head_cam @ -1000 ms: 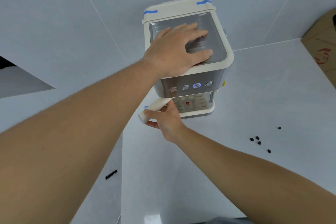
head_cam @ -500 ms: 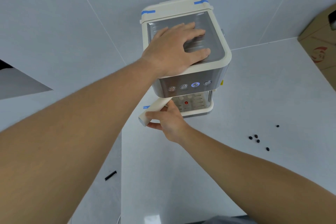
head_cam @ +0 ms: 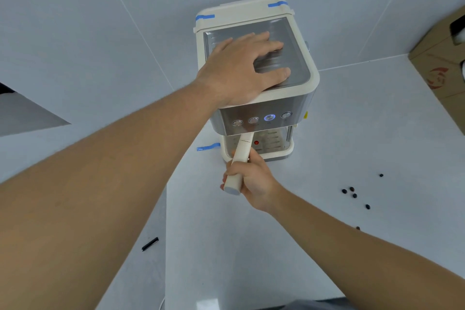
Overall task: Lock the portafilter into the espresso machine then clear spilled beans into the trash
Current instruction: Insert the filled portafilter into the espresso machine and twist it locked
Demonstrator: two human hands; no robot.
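A cream and steel espresso machine [head_cam: 305, 83] stands at the back of the white counter [head_cam: 327, 133]. My left hand [head_cam: 241, 70] lies flat on its top with the fingers spread. My right hand [head_cam: 254, 181] is closed around the cream handle of the portafilter [head_cam: 241, 156]. The handle points out from under the machine's front, towards me. The portafilter's head is hidden beneath the machine's front panel. Several dark spilled beans [head_cam: 352, 192] lie scattered on the counter to the right of the machine.
A cardboard box [head_cam: 442, 68] stands at the far right edge of the counter. A small black object [head_cam: 150, 244] lies on the lower surface at the left. Blue tape [head_cam: 207, 147] marks the counter by the machine's base.
My right hand has swung the portafilter handle from pointing left to pointing straight out towards me. My left hand has stayed pressed on the machine's top.
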